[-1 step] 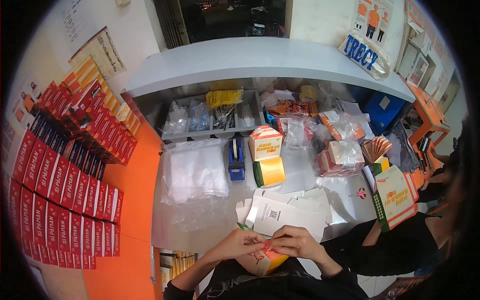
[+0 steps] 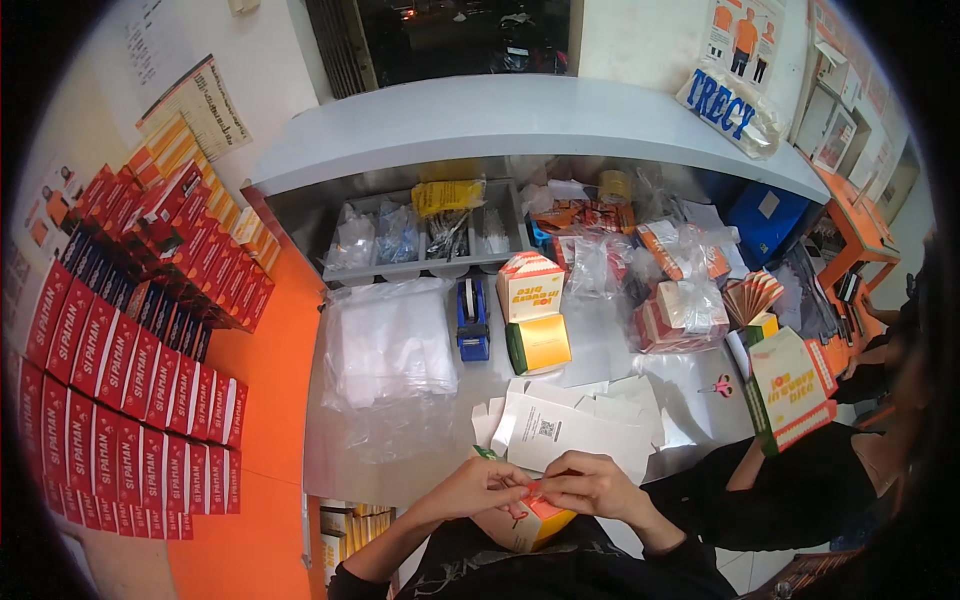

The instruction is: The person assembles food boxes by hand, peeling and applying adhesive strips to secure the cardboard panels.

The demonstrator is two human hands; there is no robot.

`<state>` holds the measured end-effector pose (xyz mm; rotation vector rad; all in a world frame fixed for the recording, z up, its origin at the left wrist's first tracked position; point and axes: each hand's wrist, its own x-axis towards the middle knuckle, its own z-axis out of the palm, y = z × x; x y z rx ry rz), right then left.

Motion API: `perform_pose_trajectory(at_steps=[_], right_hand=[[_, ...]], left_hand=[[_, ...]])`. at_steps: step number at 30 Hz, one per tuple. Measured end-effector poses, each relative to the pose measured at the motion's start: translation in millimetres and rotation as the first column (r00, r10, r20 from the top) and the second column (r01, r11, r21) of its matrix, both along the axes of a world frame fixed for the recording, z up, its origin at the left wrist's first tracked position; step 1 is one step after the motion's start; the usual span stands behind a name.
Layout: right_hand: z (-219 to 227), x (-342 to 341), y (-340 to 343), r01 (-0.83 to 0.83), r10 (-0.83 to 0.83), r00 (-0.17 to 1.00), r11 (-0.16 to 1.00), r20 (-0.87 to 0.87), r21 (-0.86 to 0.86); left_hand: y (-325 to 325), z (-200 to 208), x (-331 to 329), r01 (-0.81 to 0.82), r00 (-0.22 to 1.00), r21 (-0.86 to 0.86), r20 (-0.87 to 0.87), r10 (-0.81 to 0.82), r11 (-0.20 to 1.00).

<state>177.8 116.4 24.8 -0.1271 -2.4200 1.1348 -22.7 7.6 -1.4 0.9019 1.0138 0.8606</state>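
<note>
Head view: the middle of the frame was filled by the metal counter (image 2: 345,482), and the left side by a stack of red boxes (image 2: 130,400), ranged in rows, probably to save space. At centre left, clear plastic bags (image 2: 390,345) were laid in a pile; unfolded white cartons (image 2: 565,430) were spread just above the hands, perhaps to be within reach. At the lower centre, by the counter's near edge, a cream-and-orange carton (image 2: 527,527) was held low, presumably so that it could be steadied from both sides. Its cream face was turned left, its orange face right; its long axis seemed slanted from upper left to lower right, but too much was covered to be sure. Its reddish upper edge was pinched by the left hand (image 2: 488,487) and the right hand (image 2: 592,484), fingertips nearly closed on thumbs. Pink scissors (image 2: 722,386) were seen at right.
</note>
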Motion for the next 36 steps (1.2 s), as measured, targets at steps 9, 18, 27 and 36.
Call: perform_pose_trajectory(at_steps=[9,18,27,36], right_hand=[[-8,-12,10,0.035,0.004,0.964,0.989,0.265,-0.144],[8,-7,4,0.161,-0.349,0.931,0.657,-0.108,-0.737],[-39,-22,-9,0.269,-0.496,0.868,0.536,-0.04,-0.8],[-10,-34,-18,0.633,-0.706,0.7,0.541,0.11,-0.554]], left_hand=[[11,16,3,-0.001,0.999,-0.089,-0.04,-0.002,0.996],[26,2,15,-0.786,0.479,0.382,-0.123,0.869,0.487],[25,10,44,-0.508,0.727,0.475,-0.211,0.653,0.719],[35,-12,52,-0.66,0.612,0.577,0.041,0.79,0.481]])
